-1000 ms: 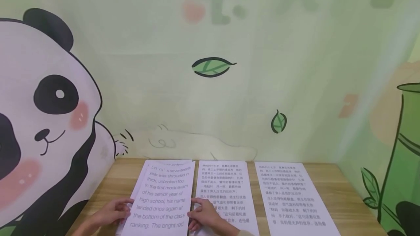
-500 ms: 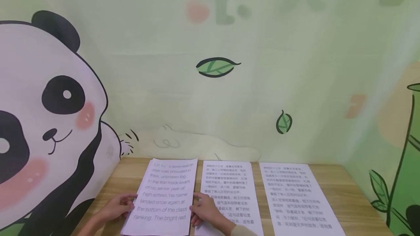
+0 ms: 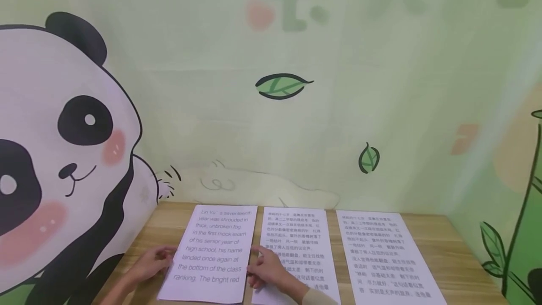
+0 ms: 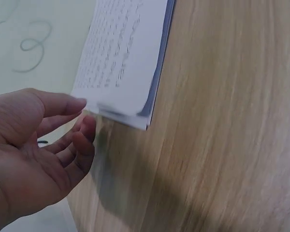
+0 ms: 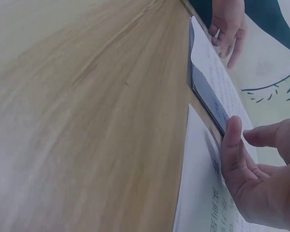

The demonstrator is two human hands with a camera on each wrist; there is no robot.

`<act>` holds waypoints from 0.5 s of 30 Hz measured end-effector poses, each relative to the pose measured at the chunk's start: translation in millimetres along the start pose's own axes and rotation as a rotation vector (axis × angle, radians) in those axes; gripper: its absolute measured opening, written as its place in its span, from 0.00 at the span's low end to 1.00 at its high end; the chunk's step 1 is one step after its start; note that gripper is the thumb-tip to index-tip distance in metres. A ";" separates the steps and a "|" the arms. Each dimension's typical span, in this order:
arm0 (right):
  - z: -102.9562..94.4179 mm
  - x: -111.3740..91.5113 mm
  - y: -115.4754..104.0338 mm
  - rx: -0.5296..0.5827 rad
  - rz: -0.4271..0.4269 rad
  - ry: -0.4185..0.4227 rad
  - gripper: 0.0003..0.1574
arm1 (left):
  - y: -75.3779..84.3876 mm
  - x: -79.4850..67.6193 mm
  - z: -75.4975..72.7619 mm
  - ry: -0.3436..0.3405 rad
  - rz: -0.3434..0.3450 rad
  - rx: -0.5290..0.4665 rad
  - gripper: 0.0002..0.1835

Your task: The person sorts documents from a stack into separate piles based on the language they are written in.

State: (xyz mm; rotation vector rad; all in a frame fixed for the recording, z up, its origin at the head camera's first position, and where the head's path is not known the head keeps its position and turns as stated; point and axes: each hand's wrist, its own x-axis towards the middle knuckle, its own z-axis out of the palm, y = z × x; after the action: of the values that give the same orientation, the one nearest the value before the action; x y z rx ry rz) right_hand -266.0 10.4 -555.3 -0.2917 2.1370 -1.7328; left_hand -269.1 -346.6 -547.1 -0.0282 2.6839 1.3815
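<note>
A stack of white paper sheets point(image 3: 211, 258), its top sheet printed with large English text, lies at the left of the wooden table. My left hand point(image 3: 148, 267) is at the stack's left edge with fingertips right at the paper. In the left wrist view its fingers point(image 4: 63, 104) are loosely bent, with nothing pinched between them. On the opposite side, my right hand point(image 3: 268, 269) has its fingertips at the stack's right edge. It reaches over a sheet of Chinese text point(image 3: 292, 229) and hides part of it. The right wrist view shows the top sheet point(image 5: 210, 77) bowed up from those below.
Farther right lies another sheet of Chinese text point(image 3: 372, 248), apart from the middle one. The wooden table point(image 3: 449, 248) ends at a backdrop point(image 3: 211, 107) painted with a panda and leaves.
The top sheet, skewed earlier with another sheet showing behind it, now lines up with the stack. Both hands stay at its sides. The head view has shifted slightly left.
</note>
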 end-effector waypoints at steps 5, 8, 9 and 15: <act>-13.0 -6.4 -0.5 -0.007 0.028 0.001 0.39 | 17.7 -3.8 10.2 0.071 -0.038 0.022 0.19; -24.5 -12.0 1.5 -0.014 0.051 0.008 0.39 | 31.2 -5.2 21.0 0.062 -0.068 0.015 0.19; -28.9 -14.3 2.2 -0.017 0.054 0.011 0.38 | 35.8 -5.9 24.8 0.047 -0.069 0.008 0.19; -57.5 -29.2 9.0 -0.044 0.045 0.037 0.35 | 61.5 -10.6 43.6 -0.110 0.097 -0.026 0.20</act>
State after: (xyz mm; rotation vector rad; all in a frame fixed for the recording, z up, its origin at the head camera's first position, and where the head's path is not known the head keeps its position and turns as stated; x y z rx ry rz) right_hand -262.3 75.2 -549.6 -0.2234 2.1929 -1.6800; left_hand -258.7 -275.8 -521.2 0.1734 2.6084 1.4004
